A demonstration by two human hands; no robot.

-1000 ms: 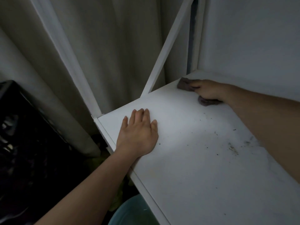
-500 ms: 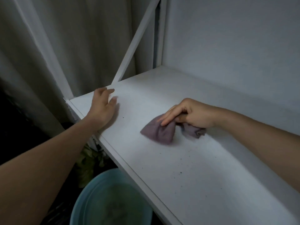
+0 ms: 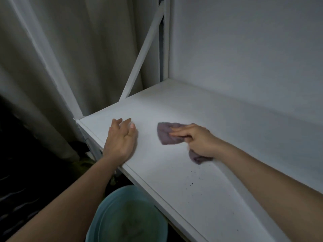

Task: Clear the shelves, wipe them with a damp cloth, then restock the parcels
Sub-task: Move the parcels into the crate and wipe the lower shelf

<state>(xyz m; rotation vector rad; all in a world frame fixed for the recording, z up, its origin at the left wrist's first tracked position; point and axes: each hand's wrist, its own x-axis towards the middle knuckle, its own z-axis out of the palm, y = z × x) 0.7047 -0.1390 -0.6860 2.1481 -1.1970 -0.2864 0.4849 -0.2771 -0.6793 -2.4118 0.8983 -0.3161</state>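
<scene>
1. A person's right hand (image 3: pixel 195 138) presses a purple-grey cloth (image 3: pixel 167 134) flat against a bare white shelf (image 3: pixel 201 194) at the centre of the frame; two fingers lie straight along the top of the cloth while the others curl round its bunched tail, so the grip is closed on the cloth.
2. The left hand (image 3: pixel 121 138) rests palm-down near the shelf's front left corner, fingers relaxed and spread, holding nothing (it looks to be bracing the body or steadying the shelf).
3. No parcels show on this shelf, so the clearing step appears done here and the wiping step is in hand.
4. Dark specks of grit (image 3: pixel 192 183) lie scattered on the shelf below and to the right of the cloth, toward the lower right of the frame.
5. A teal basin (image 3: pixel 127 215) sits below the shelf edge at the bottom centre; whether it holds water cannot be told in the dim light.
6. The next move likely calls for drawing the cloth back toward the specks with steady downward pressure, gathering the grit rather than scattering it over the edge.
</scene>
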